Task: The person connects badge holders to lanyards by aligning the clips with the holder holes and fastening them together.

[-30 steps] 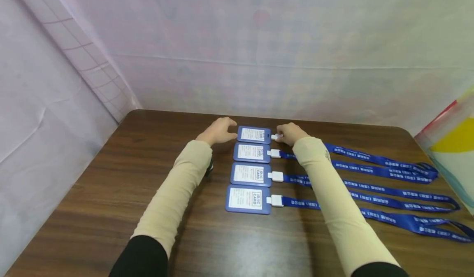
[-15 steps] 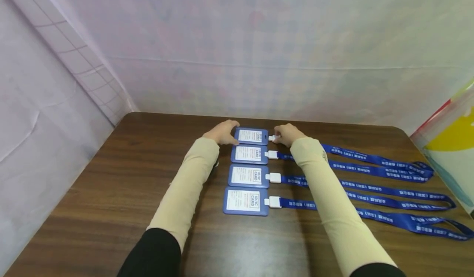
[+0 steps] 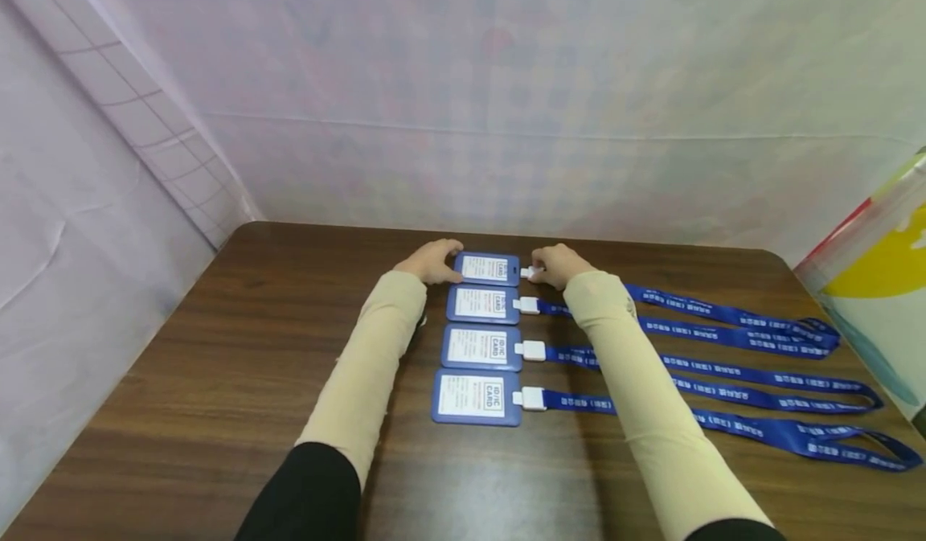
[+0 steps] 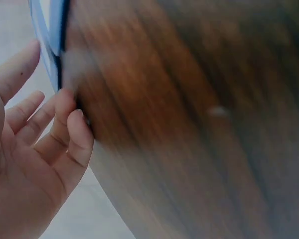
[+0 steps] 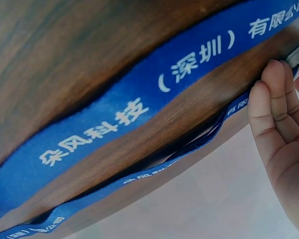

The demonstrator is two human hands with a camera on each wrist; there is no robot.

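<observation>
Several blue ID badge holders with white cards lie in a column on the brown table. My left hand holds the left end of the farthest badge holder, thumb at its near corner and index finger at its far one. In the left wrist view its thumb meets the blue edge while the other fingers bend beside the table edge. My right hand pinches the white clip at that holder's right end. The right wrist view shows curled fingers by the clip, with a printed blue lanyard running past.
Three more badge holders, the nearest one among them, lie below the far one with white clips to the right. Their blue lanyards stretch to the table's right side, partly under the right forearm. A pale cloth hangs behind the wooden table.
My left hand has closed in on the far badge holder's left end, thumb and index now reaching its corners. The right hand stays at the clip. The whole view has shifted slightly.
</observation>
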